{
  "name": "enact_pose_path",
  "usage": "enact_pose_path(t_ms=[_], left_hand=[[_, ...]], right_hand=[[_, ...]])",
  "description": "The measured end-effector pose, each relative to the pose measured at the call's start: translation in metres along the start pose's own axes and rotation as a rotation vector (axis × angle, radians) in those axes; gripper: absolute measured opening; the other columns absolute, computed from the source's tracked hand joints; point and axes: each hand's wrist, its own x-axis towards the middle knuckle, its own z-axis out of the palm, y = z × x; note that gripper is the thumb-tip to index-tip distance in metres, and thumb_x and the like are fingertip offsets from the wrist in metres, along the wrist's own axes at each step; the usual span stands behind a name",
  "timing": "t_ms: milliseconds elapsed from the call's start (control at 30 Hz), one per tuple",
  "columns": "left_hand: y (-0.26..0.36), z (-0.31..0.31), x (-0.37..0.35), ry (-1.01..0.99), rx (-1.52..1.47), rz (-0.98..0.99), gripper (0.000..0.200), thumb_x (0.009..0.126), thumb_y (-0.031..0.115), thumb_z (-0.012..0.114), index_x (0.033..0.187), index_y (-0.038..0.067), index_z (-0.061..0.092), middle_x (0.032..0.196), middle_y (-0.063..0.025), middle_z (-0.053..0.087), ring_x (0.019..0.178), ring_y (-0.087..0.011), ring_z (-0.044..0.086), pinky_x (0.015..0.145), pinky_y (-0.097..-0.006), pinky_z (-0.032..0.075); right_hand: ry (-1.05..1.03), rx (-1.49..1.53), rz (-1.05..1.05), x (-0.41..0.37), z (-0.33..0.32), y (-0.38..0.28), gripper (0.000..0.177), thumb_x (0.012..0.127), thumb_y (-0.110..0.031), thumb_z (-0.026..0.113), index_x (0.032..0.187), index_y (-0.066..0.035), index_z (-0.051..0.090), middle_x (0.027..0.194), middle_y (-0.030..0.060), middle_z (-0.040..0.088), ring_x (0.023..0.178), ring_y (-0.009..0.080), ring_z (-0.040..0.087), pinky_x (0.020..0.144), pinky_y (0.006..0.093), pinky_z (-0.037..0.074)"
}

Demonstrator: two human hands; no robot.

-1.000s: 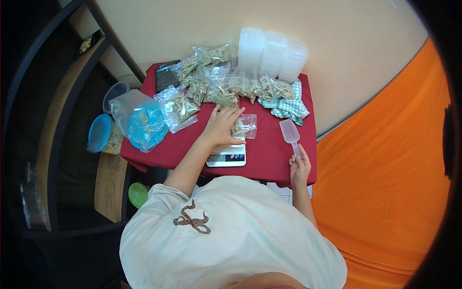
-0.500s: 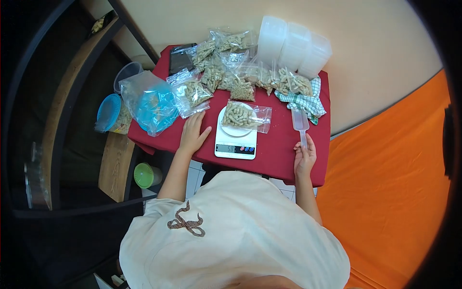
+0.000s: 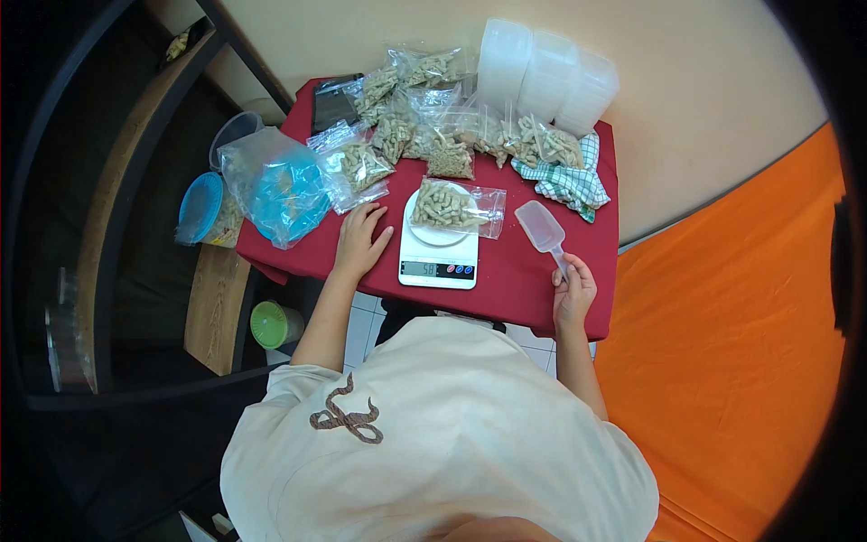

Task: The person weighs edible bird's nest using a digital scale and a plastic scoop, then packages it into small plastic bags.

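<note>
My right hand (image 3: pixel 573 294) grips the handle of a clear plastic scoop (image 3: pixel 541 226), held over the right side of the table with its bowl angled up and left. Resting on the red cloth is my left hand (image 3: pixel 362 242), its fingers spread and holding nothing. Between my hands sits a white kitchen scale (image 3: pixel 440 254), its display lit with what looks like 58. On its round plate lies a clear zip bag (image 3: pixel 444 206) of pale, stick-shaped pieces, the bag's top end hanging off to the right.
Several filled clear bags (image 3: pixel 395 135) crowd the back of the table. Stacked translucent containers (image 3: pixel 526 68) stand at the back right, near a checked cloth (image 3: pixel 578 185). A bag over something blue (image 3: pixel 287 194) lies at the left. A lidded tub (image 3: pixel 201 210) stands beyond the left edge.
The scoop has swung to the left in my right hand, its bowl moving away from the checked cloth. My left hand stays by the scale. The whole view has shifted slightly.
</note>
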Motion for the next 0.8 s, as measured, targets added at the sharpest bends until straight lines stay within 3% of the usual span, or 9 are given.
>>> enact_pose_path(t_ms=[167,233,400,500,567,633,700,733,800], left_hand=[[0.005,0.002,0.011,0.043,-0.275,0.015,0.049,0.075,0.024,0.063,0.118,0.005,0.049,0.120,-0.0140,0.046,0.115,-0.0316,0.040,0.097,-0.0411,0.032],[0.021,-0.002,0.027,0.061,-0.354,0.054,0.056,0.072,0.024,0.065,0.121,0.005,0.046,0.122,-0.0148,0.045,0.116,-0.0319,0.039,0.097,-0.0408,0.031],[0.070,-0.008,0.081,-0.161,-0.174,0.338,0.096,0.049,0.049,0.074,0.128,0.007,0.037,0.125,-0.0142,0.042,0.121,-0.0313,0.034,0.102,-0.0447,0.023],[0.088,-0.008,0.101,-0.342,-0.004,0.472,0.096,0.049,0.050,0.074,0.127,0.008,0.038,0.124,-0.0129,0.044,0.121,-0.0290,0.035,0.102,-0.0439,0.022],[0.086,0.003,0.107,-0.372,-0.039,0.509,0.089,0.046,0.044,0.075,0.121,0.008,0.044,0.118,-0.0131,0.048,0.117,-0.0288,0.040,0.101,-0.0437,0.024],[0.085,0.006,0.111,-0.439,-0.089,0.509,0.078,0.047,0.040,0.075,0.114,0.009,0.050,0.112,-0.0108,0.051,0.112,-0.0280,0.043,0.097,-0.0426,0.027],[0.088,0.007,0.112,-0.446,-0.106,0.507,0.070,0.047,0.036,0.074,0.109,0.010,0.053,0.108,-0.0096,0.052,0.109,-0.0274,0.044,0.094,-0.0418,0.029],[0.089,0.007,0.111,-0.425,-0.104,0.509,0.069,0.047,0.035,0.074,0.108,0.010,0.054,0.107,-0.0091,0.052,0.108,-0.0271,0.044,0.093,-0.0415,0.030],[0.091,0.008,0.111,-0.423,-0.100,0.521,0.068,0.047,0.033,0.074,0.108,0.010,0.054,0.106,-0.0087,0.052,0.107,-0.0269,0.045,0.093,-0.0412,0.030]], right_hand=[[-0.121,-0.126,0.054,0.015,0.018,-0.037,0.017,0.086,-0.002,0.045,0.095,0.005,0.058,0.074,0.0043,0.055,0.055,0.0080,0.044,0.050,0.0187,0.035],[-0.222,-0.382,0.082,0.023,0.027,-0.048,0.017,0.086,-0.002,0.046,0.094,0.004,0.059,0.073,0.0016,0.054,0.055,0.0058,0.043,0.050,0.0171,0.033],[-0.380,-0.637,0.154,0.031,0.059,-0.073,0.018,0.083,0.000,0.044,0.090,0.004,0.060,0.076,0.0017,0.056,0.057,0.0041,0.043,0.052,0.0179,0.034],[-0.418,-0.759,0.055,0.039,0.067,-0.065,0.018,0.081,0.002,0.044,0.088,0.004,0.061,0.080,0.0025,0.060,0.061,0.0029,0.045,0.056,0.0182,0.038],[-0.474,-0.834,0.165,0.041,0.077,-0.069,0.017,0.081,0.001,0.046,0.088,0.003,0.061,0.078,0.0033,0.060,0.064,0.0048,0.049,0.057,0.0202,0.040],[-0.475,-0.792,0.193,0.043,0.076,-0.061,0.018,0.082,0.001,0.045,0.089,0.003,0.061,0.080,0.0036,0.060,0.066,0.0053,0.050,0.060,0.0205,0.041],[-0.488,-0.683,0.352,0.043,0.076,-0.052,0.019,0.083,0.002,0.044,0.091,0.002,0.061,0.082,0.0037,0.061,0.066,0.0061,0.050,0.062,0.0213,0.042],[-0.467,-0.615,0.323,0.040,0.078,-0.048,0.017,0.084,0.000,0.045,0.093,0.002,0.059,0.070,-0.0018,0.051,0.055,0.0020,0.037,0.049,0.0169,0.032],[-0.410,-0.570,0.302,0.034,0.075,-0.031,0.017,0.085,-0.001,0.045,0.093,0.002,0.059,0.070,-0.0021,0.051,0.054,0.0021,0.037,0.049,0.0172,0.032]])
